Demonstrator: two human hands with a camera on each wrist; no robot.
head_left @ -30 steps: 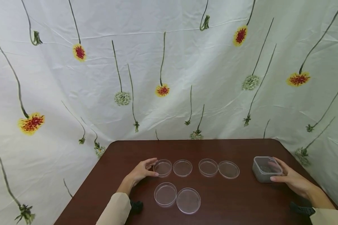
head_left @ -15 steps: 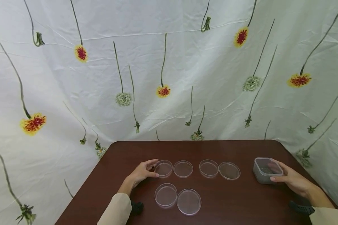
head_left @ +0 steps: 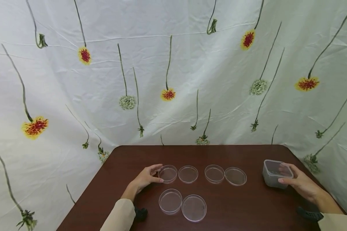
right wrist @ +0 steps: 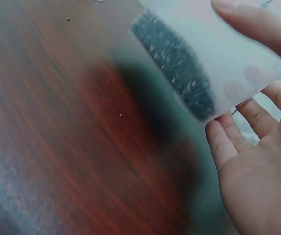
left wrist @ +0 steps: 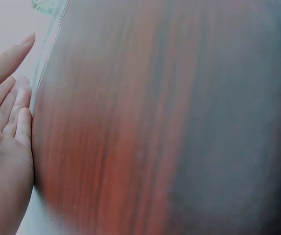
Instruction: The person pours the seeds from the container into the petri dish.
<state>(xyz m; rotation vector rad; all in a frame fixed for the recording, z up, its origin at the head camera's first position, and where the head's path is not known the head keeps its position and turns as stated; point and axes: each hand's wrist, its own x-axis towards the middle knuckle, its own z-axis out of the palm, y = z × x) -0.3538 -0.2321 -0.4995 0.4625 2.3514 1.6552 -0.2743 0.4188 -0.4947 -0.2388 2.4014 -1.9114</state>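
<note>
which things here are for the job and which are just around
For the job, most likely:
plastic tub, held by the right hand
dark granules in the tub
clear dish at the left hand
other five clear dishes, probably

Just around:
flower-print cloth behind
dark wrist gear
table, simply the work surface

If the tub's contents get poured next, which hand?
Right, I'd say: the right hand already grips the tub, dark grains inside. The left hand is well away from it, at the back-left dish.
</note>
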